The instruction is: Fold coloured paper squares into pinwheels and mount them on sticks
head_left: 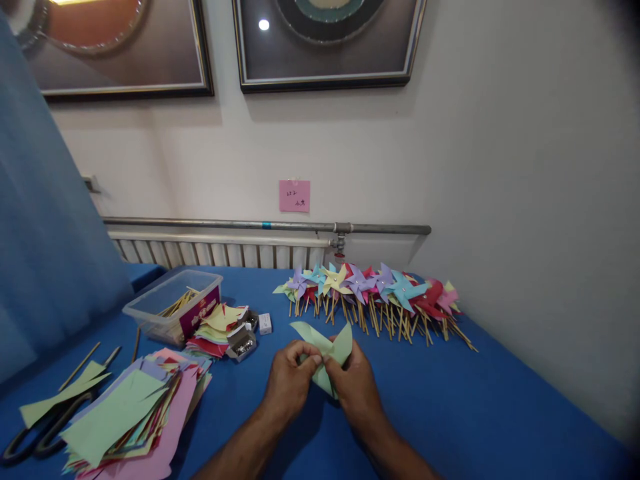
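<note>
The left hand (293, 375) and right hand (356, 381) pinch a folded green paper (325, 345) above the table (440, 407), pinwheels (359, 285) lying near its far right corner.

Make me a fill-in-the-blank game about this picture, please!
1. The left hand and the right hand hold paper that is pale ____ in colour.
2. The box with sticks in it is on the ____ side of the pinwheels in the picture.
3. The note on the wall has the colour ____.
4. The table under the pinwheels has the colour ____.

Missing words: green; left; pink; blue.
</note>
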Tool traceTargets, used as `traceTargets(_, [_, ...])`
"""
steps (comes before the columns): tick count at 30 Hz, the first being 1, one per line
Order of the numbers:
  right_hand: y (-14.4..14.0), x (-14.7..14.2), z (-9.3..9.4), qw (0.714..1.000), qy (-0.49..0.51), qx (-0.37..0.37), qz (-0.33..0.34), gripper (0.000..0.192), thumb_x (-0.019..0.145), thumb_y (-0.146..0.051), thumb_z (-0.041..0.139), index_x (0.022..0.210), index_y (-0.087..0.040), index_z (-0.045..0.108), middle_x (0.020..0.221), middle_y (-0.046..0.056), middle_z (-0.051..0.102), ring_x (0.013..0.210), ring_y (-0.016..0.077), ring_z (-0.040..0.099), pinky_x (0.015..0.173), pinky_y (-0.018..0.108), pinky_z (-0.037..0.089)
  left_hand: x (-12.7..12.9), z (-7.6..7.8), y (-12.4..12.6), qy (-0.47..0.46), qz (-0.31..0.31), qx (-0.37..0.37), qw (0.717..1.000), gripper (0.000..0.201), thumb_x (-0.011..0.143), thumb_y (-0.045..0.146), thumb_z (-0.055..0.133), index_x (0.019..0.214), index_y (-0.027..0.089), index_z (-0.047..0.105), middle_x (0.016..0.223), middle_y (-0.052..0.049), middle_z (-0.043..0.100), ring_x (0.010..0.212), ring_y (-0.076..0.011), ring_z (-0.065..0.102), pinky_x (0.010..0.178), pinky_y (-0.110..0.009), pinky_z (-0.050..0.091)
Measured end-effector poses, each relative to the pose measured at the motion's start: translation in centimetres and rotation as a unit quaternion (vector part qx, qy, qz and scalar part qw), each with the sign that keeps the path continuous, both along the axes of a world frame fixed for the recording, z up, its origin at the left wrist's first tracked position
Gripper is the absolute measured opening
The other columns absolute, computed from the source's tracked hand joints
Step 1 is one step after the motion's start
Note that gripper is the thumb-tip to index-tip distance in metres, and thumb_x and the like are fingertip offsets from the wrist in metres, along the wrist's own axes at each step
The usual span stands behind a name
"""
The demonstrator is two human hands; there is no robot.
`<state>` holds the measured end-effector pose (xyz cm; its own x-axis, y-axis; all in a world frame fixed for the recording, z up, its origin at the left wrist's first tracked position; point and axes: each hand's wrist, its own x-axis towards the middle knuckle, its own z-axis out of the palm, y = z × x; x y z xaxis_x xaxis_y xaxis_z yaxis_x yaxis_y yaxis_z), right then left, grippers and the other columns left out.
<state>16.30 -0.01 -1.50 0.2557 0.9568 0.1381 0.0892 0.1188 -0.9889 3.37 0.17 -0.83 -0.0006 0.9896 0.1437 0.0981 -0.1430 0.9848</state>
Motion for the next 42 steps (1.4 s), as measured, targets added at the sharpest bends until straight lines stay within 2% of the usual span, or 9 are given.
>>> traceTargets(11, [0.2,-0.2,-1.1,1.0,-0.003,0.01,0.019,0.034,0.071,-0.037,0.067,0.101,-0.022,0.059,0.082,0.003,0.073,0.076,0.0242,0.069,0.067,0.032,0.054,0.1,0.0,-0.4,0.057,0.01,0.022,0.998,0.012,0.079,0.027,0.059,0.071,0.019,0.062,0.066,0.002,0.059,0.065,-0.0142,0.05,0.061,-0.023,0.036])
traceTargets(19, [0.0,-0.2,-0.7,0.999,-0.035,0.026,0.007,0.031,0.071,-0.034,0.066,0.099,-0.021,0.06,0.082,0.003,0.073,0.075,0.0234,0.069,0.068,0.031,0.054,0.0,-0.2,-0.3,0.085,0.011,0.036,0.996,0.013,0.08,0.028,0.055,0.072,0.019,0.06,0.065,0.003,0.057,0.063,-0.0138,0.049,0.061,-0.024,0.036])
traceTargets(28, [0.0,-0.2,-1.0,0.999,-0.028,0.018,0.018,0.032,0.071,-0.035,0.067,0.099,-0.021,0.061,0.082,0.003,0.073,0.075,0.0241,0.069,0.066,0.031,0.054,0.2,0.3,-0.6,0.099,0.022,0.041,0.994,0.012,0.08,0.025,0.054,0.072,0.019,0.06,0.066,0.003,0.057,0.064,-0.0136,0.049,0.061,-0.024,0.035])
traceTargets(36, [-0.2,0.1,-0.9,0.997,-0.054,0.044,0.02,0.034,0.073,-0.036,0.069,0.103,-0.022,0.063,0.085,0.004,0.075,0.078,0.0238,0.069,0.069,0.031,0.053,0.2,0.4,-0.7,0.108,0.027,0.045,0.993,0.01,0.079,0.023,0.054,0.071,0.019,0.059,0.068,0.002,0.058,0.065,-0.0144,0.05,0.063,-0.024,0.035])
traceTargets(42, [0.1,0.1,-1.0,0.999,-0.019,0.027,0.031,0.035,0.07,-0.036,0.069,0.1,-0.021,0.062,0.084,0.004,0.074,0.078,0.0249,0.069,0.07,0.032,0.054,0.1,0.3,-0.7,0.112,0.021,0.056,0.992,0.01,0.08,0.022,0.054,0.071,0.019,0.058,0.07,0.001,0.059,0.067,-0.0144,0.051,0.065,-0.024,0.036])
